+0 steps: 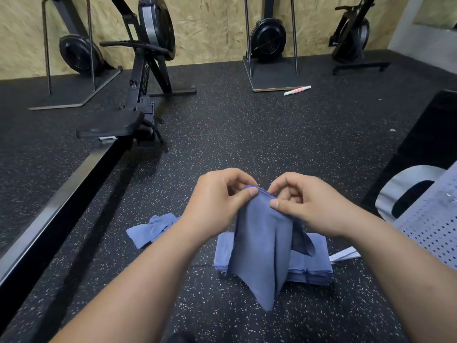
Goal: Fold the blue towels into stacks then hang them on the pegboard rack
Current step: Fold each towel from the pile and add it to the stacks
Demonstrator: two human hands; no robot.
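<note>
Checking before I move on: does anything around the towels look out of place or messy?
One crumpled blue towel lies unfolded on the speckled black floor left of the folded blue towel stack, apart from it. A pink-and-white ridged stick lies loose farther back. Nothing else stands out.

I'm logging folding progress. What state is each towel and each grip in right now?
held towel: lifted, hanging from its top edge in front of the stack.
folded stack: folded, lying flat on the floor.
loose towel: crumpled on the floor, left of the stack.
left grip: pinching the held towel's top edge.
right grip: pinching the same edge.
</note>
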